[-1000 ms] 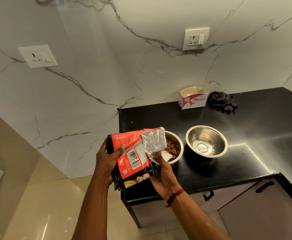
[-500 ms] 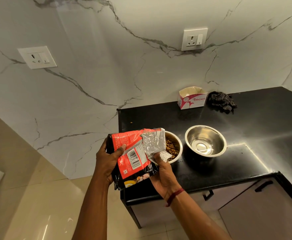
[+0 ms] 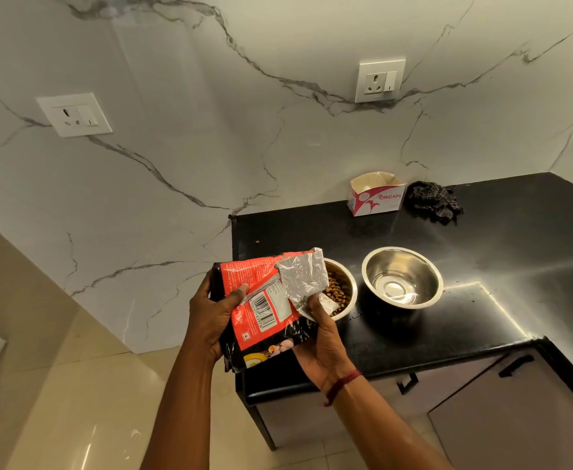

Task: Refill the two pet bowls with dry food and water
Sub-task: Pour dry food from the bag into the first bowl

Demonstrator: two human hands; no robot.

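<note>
At the front left corner of the counter (image 3: 312, 232), left grip (image 3: 214, 316) and right grip (image 3: 325, 347) both clasp the food bag (image 3: 261, 308); just behind it stand the kibble bowl (image 3: 354, 293) and the other bowl (image 3: 422, 273).

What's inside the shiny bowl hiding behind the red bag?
Brown dry food pieces lie in the bowl. The food bag and the right hand cover its left side, so how full it is cannot be told.
</note>
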